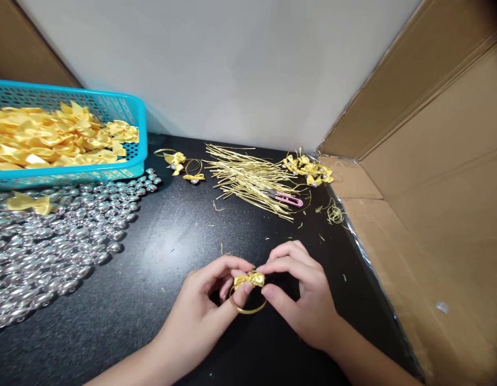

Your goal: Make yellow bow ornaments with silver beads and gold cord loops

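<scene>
Here, low in the middle of the frame, the left hand (204,308) and right hand (300,292) both pinch one small yellow bow (249,279), its gold wire loop (248,306) hanging beneath; each grip is clamped on the bow, probably to steady it for twisting. Outward on the black bench (171,241), silver beads (51,241) spread left, below a blue basket (139,139) of bows. Gold wires (248,177) and finished pieces (310,169) lie above, within reach.
</scene>
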`<state>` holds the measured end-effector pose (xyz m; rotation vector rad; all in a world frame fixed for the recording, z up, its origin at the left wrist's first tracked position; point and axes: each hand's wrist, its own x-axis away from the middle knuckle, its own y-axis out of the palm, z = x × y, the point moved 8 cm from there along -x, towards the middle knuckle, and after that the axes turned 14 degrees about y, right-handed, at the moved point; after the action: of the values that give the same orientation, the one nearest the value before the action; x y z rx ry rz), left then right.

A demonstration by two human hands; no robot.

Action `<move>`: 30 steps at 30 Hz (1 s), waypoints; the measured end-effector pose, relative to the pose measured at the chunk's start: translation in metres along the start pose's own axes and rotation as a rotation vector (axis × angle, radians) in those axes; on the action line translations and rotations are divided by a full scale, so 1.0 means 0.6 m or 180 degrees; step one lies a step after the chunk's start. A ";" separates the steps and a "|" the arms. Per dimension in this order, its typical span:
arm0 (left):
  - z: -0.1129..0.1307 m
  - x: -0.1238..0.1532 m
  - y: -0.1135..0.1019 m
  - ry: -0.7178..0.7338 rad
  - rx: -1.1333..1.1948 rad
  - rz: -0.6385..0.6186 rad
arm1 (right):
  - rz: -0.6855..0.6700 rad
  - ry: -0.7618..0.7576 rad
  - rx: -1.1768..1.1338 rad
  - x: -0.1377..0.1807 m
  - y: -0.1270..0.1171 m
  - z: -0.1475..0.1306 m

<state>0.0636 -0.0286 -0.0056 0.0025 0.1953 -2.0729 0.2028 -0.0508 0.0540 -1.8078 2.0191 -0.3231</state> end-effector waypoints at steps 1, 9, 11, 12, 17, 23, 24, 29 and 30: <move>0.000 -0.001 -0.001 0.0016 -0.0017 0.0005 | 0.0052 0.0006 0.0020 0.000 -0.001 0.000; 0.004 -0.005 -0.008 0.0116 -0.0291 0.0061 | -0.0022 -0.0093 0.0132 0.004 -0.003 -0.008; 0.003 -0.005 -0.009 0.0049 -0.0263 0.0073 | 0.0131 -0.0108 0.0154 0.006 -0.013 -0.007; 0.002 -0.005 -0.009 0.0003 -0.0224 0.0080 | 0.0239 -0.0104 0.0151 0.007 -0.018 -0.006; -0.001 -0.003 -0.010 -0.0150 0.0020 0.0141 | 0.0260 -0.0465 0.0275 0.021 -0.005 -0.017; -0.003 -0.001 -0.018 -0.0118 -0.0043 0.0290 | 0.0350 -0.0892 0.1256 0.040 0.032 -0.023; -0.003 -0.001 -0.019 -0.0111 -0.0096 0.0303 | 0.0427 -0.0842 0.1393 0.039 0.031 -0.019; 0.010 -0.004 -0.023 0.0096 -0.0407 0.0377 | 0.0690 -0.0618 0.1501 0.033 0.022 -0.010; 0.014 -0.005 -0.023 0.0166 -0.0452 0.0396 | 0.0722 -0.0593 0.1429 0.033 0.020 -0.011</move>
<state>0.0535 -0.0207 0.0047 -0.0176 0.3653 -1.9324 0.1876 -0.0692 0.0517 -1.2763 1.8199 -0.4753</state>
